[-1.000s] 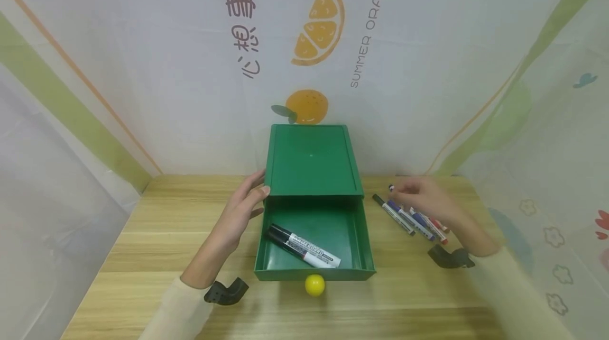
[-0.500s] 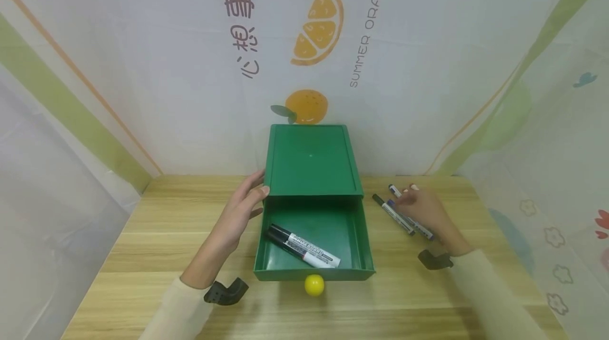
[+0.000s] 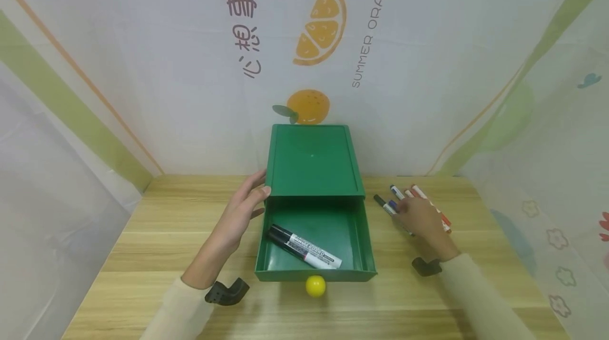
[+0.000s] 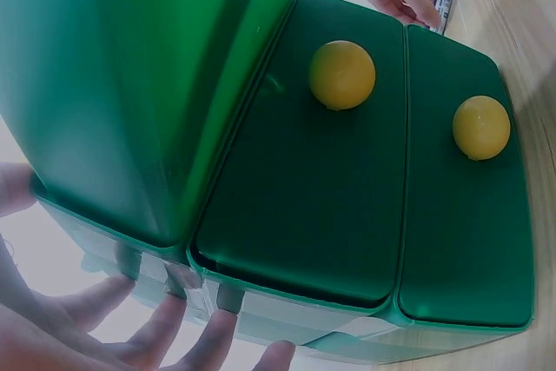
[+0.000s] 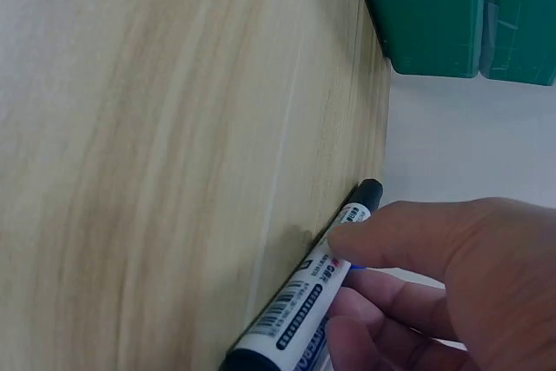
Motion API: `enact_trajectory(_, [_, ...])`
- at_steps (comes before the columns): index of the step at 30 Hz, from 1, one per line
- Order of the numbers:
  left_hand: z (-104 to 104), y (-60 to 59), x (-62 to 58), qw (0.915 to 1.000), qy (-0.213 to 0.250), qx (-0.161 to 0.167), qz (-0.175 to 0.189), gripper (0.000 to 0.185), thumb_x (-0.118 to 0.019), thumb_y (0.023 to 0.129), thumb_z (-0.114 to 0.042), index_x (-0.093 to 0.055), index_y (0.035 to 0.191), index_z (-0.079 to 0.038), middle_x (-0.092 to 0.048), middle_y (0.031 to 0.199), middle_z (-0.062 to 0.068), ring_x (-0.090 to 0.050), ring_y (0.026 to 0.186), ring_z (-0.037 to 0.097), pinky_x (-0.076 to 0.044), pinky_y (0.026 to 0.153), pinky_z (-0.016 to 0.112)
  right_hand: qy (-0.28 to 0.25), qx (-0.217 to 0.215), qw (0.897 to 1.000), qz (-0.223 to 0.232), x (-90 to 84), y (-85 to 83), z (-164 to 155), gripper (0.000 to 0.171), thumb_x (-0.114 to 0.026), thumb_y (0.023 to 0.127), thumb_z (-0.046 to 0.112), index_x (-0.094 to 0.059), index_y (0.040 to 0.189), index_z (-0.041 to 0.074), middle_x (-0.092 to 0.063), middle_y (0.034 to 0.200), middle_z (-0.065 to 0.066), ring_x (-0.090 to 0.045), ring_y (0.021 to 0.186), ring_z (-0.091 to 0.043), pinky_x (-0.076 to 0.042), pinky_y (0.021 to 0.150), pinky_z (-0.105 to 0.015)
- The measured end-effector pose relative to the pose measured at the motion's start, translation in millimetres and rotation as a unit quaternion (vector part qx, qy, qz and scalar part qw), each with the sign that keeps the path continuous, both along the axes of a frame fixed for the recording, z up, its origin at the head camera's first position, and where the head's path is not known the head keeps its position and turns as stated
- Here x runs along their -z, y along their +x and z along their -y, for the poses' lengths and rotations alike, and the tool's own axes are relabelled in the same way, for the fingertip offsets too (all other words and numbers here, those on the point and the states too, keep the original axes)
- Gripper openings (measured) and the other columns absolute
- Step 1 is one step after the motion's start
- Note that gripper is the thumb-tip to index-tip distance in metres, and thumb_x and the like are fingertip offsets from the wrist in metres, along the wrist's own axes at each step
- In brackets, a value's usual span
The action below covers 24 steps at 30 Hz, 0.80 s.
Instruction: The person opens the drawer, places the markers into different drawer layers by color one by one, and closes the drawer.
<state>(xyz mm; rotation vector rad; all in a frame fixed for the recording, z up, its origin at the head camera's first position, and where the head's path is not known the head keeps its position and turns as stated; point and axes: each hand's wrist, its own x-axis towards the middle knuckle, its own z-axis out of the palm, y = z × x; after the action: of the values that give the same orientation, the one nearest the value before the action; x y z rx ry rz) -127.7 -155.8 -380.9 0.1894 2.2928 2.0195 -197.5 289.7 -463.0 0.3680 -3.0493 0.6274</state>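
A green drawer box [image 3: 311,160] stands against the back sheet, its top drawer [image 3: 354,234] pulled out. A large black-and-white whiteboard marker [image 3: 304,247] lies inside. My left hand [image 3: 235,213] rests against the box's left side, fingers fairly straight and spread along it in the left wrist view. Right of the box, my right hand [image 3: 421,218] bends over several markers. In the right wrist view its thumb and curled fingers pinch beside a black-capped marker [image 5: 295,301], with a bit of blue between them. Which of the two markers it grips is hard to tell.
Orange- and red-ended markers [image 3: 430,200] lie beyond my right hand on the wooden table [image 3: 190,245]. Below the open drawer are two closed drawers with yellow knobs [image 4: 341,76]. The top drawer's yellow knob [image 3: 315,286] sticks out in front.
My right hand has shifted left and lower onto the black- and blue-capped markers, uncovering the orange- and red-ended ones. The left hand, box and marker in the drawer stay put.
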Motion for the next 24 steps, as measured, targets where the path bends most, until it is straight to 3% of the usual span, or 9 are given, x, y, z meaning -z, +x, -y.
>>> enact_trajectory(9, [0.3,-0.4,0.7,1.0000,0.002,-0.001,0.001,0.066,-0.050,0.113,-0.033,-0.034,0.172,-0.009,-0.035,0.173,0.020,-0.039,0.155,0.049,-0.035,0.119,0.077,0.013,0.018,0.999,0.041,4.3,-2.1,3.3,0.010,-0.077,0.091,0.017,-0.077,0.087,0.008,-0.060,0.062,0.005,-0.049,0.049,-0.013,-0.039,0.042,-0.026])
enact_trajectory(16, [1.0,0.0,0.7,1.0000,0.004,0.000,-0.001,0.065,-0.050,0.113,-0.033,-0.034,0.172,-0.009,-0.034,0.173,0.020,-0.039,0.155,0.048,-0.035,0.119,0.077,0.006,0.034,0.997,0.063,8.0,-2.3,6.3,0.014,-0.080,0.091,0.022,-0.081,0.094,0.008,-0.065,0.071,0.001,-0.057,0.053,-0.017,-0.046,0.043,-0.030])
enact_trajectory(24, [0.2,0.8,-0.5,1.0000,0.006,0.000,-0.001,0.066,-0.050,0.113,-0.032,-0.034,0.172,-0.009,-0.035,0.173,0.020,-0.041,0.154,0.048,-0.036,0.120,0.075,0.001,0.028,0.998,0.058,11.4,-3.5,3.4,0.017,-0.080,0.092,0.021,-0.082,0.098,0.006,-0.071,0.077,-0.001,-0.059,0.056,-0.016,-0.048,0.045,-0.032])
